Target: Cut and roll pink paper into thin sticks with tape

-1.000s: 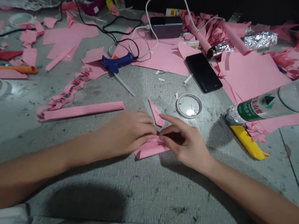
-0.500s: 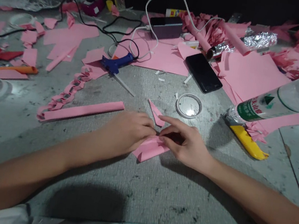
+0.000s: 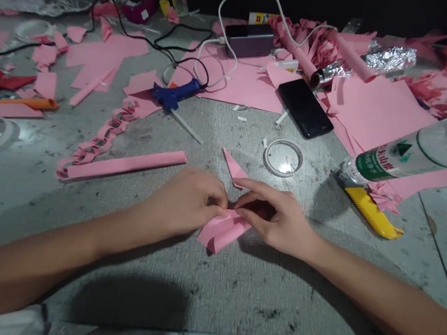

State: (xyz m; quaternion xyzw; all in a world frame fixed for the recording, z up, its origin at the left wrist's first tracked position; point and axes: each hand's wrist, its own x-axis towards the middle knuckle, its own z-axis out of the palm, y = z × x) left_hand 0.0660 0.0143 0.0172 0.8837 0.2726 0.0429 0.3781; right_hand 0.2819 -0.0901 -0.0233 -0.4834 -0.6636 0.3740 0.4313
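Between my hands, low over the grey table, is a piece of pink paper [image 3: 224,231] with a curled, folded lower edge. My left hand [image 3: 198,197] pinches its upper left edge between thumb and fingers. On the upper right edge, my right hand [image 3: 277,213] grips the same paper with thumb and index finger. A narrow pink paper triangle [image 3: 232,164] lies just beyond, its lower end partly behind my right index finger. To the left rests a rolled pink paper tube [image 3: 127,166], touching a linked pink paper chain [image 3: 104,136].
A blue glue gun [image 3: 178,93], a tape roll [image 3: 282,158] and a black phone [image 3: 305,108] lie beyond my hands. At right are a tilted plastic bottle [image 3: 415,146] and a yellow cutter [image 3: 373,213]. Pink sheets [image 3: 379,109], foil and cables spread along the back.
The lower edge of the pink paper has swung slightly down toward me. My left hand has shifted a little left, its thumb now showing on the paper's edge.
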